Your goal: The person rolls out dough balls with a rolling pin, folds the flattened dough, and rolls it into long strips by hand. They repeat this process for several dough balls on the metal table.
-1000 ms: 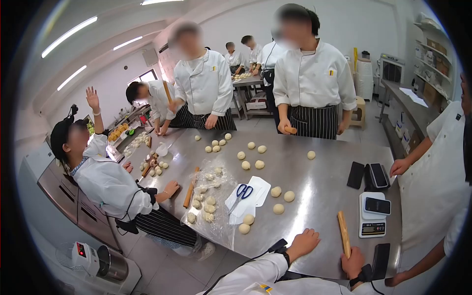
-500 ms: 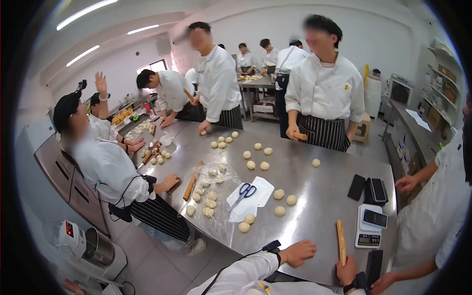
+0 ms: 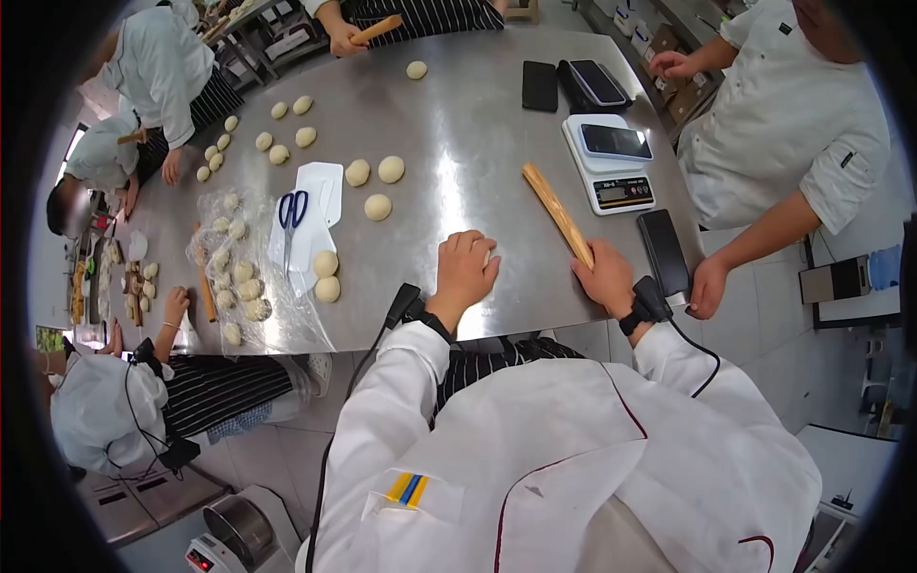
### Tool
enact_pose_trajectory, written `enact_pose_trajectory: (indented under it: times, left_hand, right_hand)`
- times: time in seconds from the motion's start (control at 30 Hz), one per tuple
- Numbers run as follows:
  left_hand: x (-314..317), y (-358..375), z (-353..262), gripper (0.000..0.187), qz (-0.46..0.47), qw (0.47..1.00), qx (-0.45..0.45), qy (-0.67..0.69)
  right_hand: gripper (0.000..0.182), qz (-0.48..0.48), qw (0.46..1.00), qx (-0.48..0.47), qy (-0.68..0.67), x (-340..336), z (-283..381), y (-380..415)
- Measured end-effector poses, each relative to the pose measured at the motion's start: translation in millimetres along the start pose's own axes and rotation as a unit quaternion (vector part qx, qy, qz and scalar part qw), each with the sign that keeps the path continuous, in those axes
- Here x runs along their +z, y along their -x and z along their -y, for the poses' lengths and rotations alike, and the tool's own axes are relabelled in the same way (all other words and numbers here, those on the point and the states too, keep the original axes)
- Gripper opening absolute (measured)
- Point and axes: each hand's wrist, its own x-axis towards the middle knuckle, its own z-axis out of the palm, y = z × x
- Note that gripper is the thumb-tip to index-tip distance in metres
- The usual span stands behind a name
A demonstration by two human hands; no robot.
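My right hand (image 3: 606, 277) is wrapped round the near end of a wooden rolling pin (image 3: 551, 205), which slants away across the steel table (image 3: 478, 124). My left hand (image 3: 462, 275) rests on the table left of the pin, fingers curled downward. A small pale bit shows beside its fingers; what lies under the palm is hidden. Nearest to that hand on the left are two touching dough balls (image 3: 326, 277). Farther off lie more dough balls (image 3: 378, 206).
White scrapers (image 3: 315, 191) with blue-handled scissors (image 3: 291, 215) lie beside plastic-covered dough balls (image 3: 244, 277). At right are a scale (image 3: 611, 177) bearing a phone (image 3: 616, 142), and another phone (image 3: 663, 250). A co-worker's hand (image 3: 708, 286) is by the table corner.
The view has tilted down and swung right, so my torso and both forearms show. My left hand's fingers look more curled. The rolling pin stays in my right hand.
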Motion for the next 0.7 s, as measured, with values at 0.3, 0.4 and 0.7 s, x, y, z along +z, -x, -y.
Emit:
enact_pose_trajectory:
  times: [0.3,0.4,0.7]
  left_hand:
    - [-34,60,9,0.045,-0.153,0.971,-0.158,0.094]
    - [-42,60,9,0.039,-0.126,0.974,-0.166,0.091]
    - [-27,45,1,0.033,-0.122,0.975,-0.142,0.115]
  right_hand:
    - [0.032,0.018,0.996,-0.076,-0.04,-28,3,3]
    - [0.031,0.008,0.994,-0.089,-0.054,-29,13,0]
    - [0.031,0.035,0.992,-0.06,-0.105,-21,23,7]
